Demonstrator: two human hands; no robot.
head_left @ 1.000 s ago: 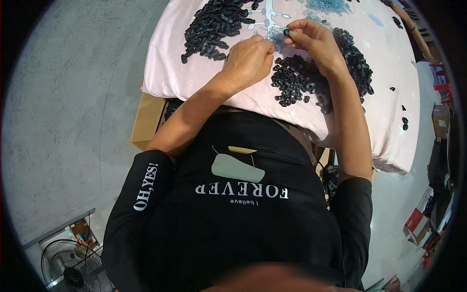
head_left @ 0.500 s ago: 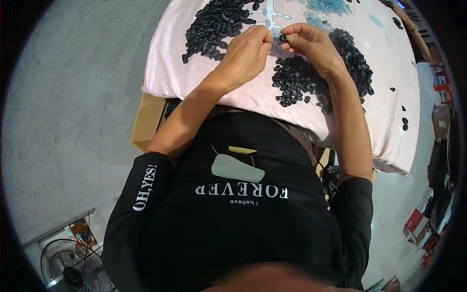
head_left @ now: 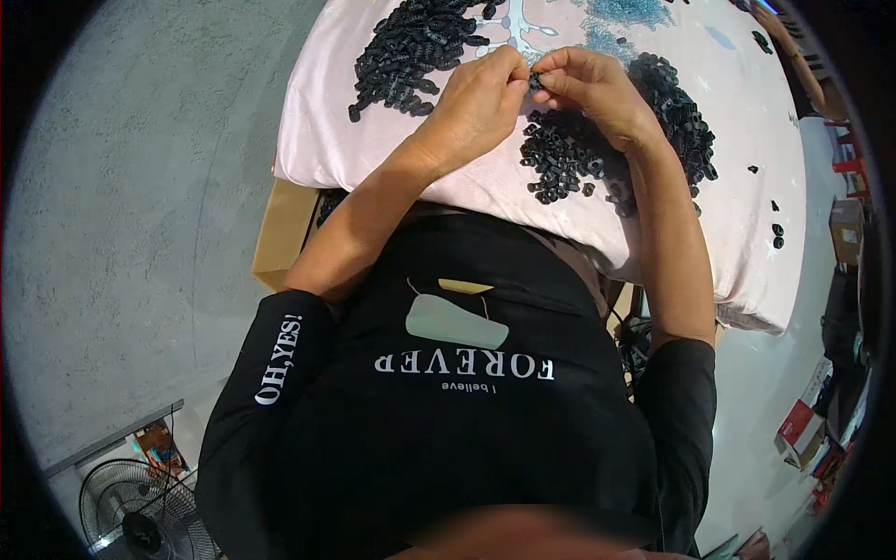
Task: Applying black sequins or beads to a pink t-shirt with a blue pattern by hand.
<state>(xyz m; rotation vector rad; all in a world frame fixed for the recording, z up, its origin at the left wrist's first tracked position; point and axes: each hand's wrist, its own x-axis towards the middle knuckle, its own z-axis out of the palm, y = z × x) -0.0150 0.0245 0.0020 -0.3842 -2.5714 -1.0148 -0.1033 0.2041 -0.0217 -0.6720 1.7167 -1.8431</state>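
Over a table with a pale pink cloth [head_left: 747, 252], my two hands meet fingertip to fingertip. Between the thumb and fingers of my right hand [head_left: 597, 93] is a small black plastic part [head_left: 536, 81]. My left hand [head_left: 481, 101] is pinched closed right beside it; whatever its fingertips hold is hidden. Left of my hands lies a heap of longer black ribbed pieces [head_left: 411, 56]. Small black square-like parts [head_left: 558, 159] are piled below my right hand, and another heap of black rounded parts [head_left: 681, 117] spreads beyond my right wrist.
Small clear bluish pieces [head_left: 630, 13] lie scattered at the far side. Stray black parts [head_left: 777, 235] sit near the right edge. Another person's arm [head_left: 803, 75] reaches in at far right. A cardboard box [head_left: 283, 229] stands under the table; a fan [head_left: 140, 513] is at lower left.
My right hand has shifted slightly left with the small black part, bringing it against my left fingertips. My left hand has moved slightly to the right.
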